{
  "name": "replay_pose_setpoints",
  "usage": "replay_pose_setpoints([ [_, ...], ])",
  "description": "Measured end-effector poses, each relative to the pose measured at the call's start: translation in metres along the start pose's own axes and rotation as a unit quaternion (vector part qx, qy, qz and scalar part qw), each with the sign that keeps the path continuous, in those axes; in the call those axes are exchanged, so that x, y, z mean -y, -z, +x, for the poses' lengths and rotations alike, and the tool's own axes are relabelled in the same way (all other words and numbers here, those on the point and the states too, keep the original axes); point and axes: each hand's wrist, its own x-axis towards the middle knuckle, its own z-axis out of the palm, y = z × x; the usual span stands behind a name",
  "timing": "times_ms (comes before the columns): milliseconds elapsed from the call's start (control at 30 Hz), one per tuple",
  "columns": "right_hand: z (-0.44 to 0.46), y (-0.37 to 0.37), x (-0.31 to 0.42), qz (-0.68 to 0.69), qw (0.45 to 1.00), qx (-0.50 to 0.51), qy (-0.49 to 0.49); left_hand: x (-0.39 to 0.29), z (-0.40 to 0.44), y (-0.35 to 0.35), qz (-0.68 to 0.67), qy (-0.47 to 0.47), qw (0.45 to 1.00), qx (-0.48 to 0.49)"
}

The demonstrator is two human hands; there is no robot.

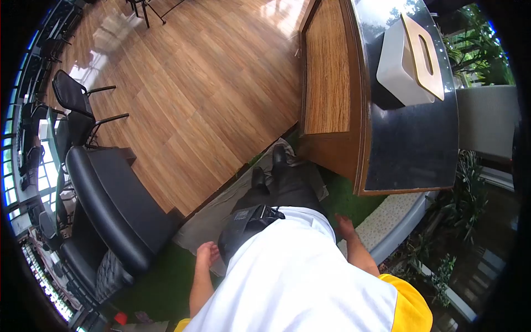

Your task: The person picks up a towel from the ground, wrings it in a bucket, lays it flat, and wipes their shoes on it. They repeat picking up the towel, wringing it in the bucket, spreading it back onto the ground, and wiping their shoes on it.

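My left hand hangs beside my hip, close to a black waist bag worn at the front of my body. Its fingers are loosely bent and hold nothing that I can see. On the other side, my right hand hangs low with its fingers apart and nothing in them, between my leg and a speckled pale ledge. Neither hand touches a piece of furniture. My black shoes stand on a grey mat.
At right, a wooden counter with a dark top carries a white box with a slotted wooden lid. A black sofa and black chair stand left. Wooden flooring lies ahead; green turf surrounds the mat. Plants grow right.
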Motion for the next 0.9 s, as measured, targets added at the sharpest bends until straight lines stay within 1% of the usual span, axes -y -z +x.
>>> replay_pose_setpoints([
  [33, -0.001, 0.001, 0.007, -0.017, 1.000, -0.001, 0.015, 0.006, 0.005, 0.002, -0.024, -0.002, 1.000, 0.014],
  [133, 0.035, 0.021, 0.001, 0.106, 0.994, 0.008, 0.008, 0.018, 0.016, -0.004, -0.023, 0.023, 0.999, 0.036],
  [233, 0.029, 0.029, 0.024, 0.134, 0.990, -0.026, 0.032, 0.018, 0.052, -0.013, -0.035, 0.028, 0.995, 0.089],
  [267, 0.029, 0.031, 0.021, 0.132, 0.991, -0.021, 0.030, 0.022, 0.060, -0.011, -0.037, 0.035, 0.993, 0.105],
  [300, 0.031, 0.030, 0.016, 0.132, 0.991, -0.015, 0.029, -0.005, 0.030, -0.029, -0.003, 0.022, 0.998, 0.063],
  [333, 0.034, 0.031, 0.013, 0.130, 0.991, -0.010, 0.031, -0.028, 0.014, -0.036, 0.015, 0.009, 0.998, 0.052],
  [433, 0.037, 0.029, -0.017, 0.131, 0.991, -0.008, 0.015, -0.055, -0.027, -0.059, 0.035, -0.026, 0.999, 0.012],
  [500, 0.062, 0.034, -0.031, 0.130, 0.990, 0.014, 0.050, -0.059, -0.033, -0.066, 0.026, -0.015, 1.000, 0.006],
  [533, 0.059, 0.036, -0.033, 0.133, 0.989, 0.020, 0.062, -0.056, -0.033, -0.066, 0.028, -0.006, 1.000, 0.006],
  [567, 0.060, 0.040, -0.031, 0.132, 0.990, 0.005, 0.050, -0.057, -0.026, -0.067, 0.060, 0.006, 0.998, 0.014],
  [633, 0.033, 0.047, 0.002, 0.134, 0.990, -0.029, 0.017, -0.075, -0.020, -0.082, 0.119, -0.003, 0.992, 0.031],
  [667, 0.033, 0.048, -0.007, 0.150, 0.987, -0.046, 0.019, -0.078, -0.021, -0.083, 0.152, -0.001, 0.988, 0.036],
  [700, 0.035, 0.046, -0.016, 0.170, 0.983, -0.064, 0.023, -0.081, -0.007, -0.080, 0.162, -0.037, 0.985, 0.054],
  [733, 0.036, 0.045, -0.019, 0.191, 0.977, -0.085, 0.030, -0.099, -0.005, -0.086, 0.166, -0.050, 0.983, 0.051],
  [800, 0.024, 0.046, -0.035, 0.162, 0.984, -0.066, 0.014, -0.118, -0.013, -0.098, 0.174, -0.057, 0.982, 0.043],
  [833, 0.014, 0.049, -0.047, 0.145, 0.988, -0.054, 0.008, -0.128, -0.026, -0.107, 0.183, -0.095, 0.978, 0.033],
  [900, 0.009, 0.051, -0.076, 0.111, 0.992, -0.046, -0.039, -0.135, -0.038, -0.111, 0.161, -0.083, 0.983, 0.031],
])
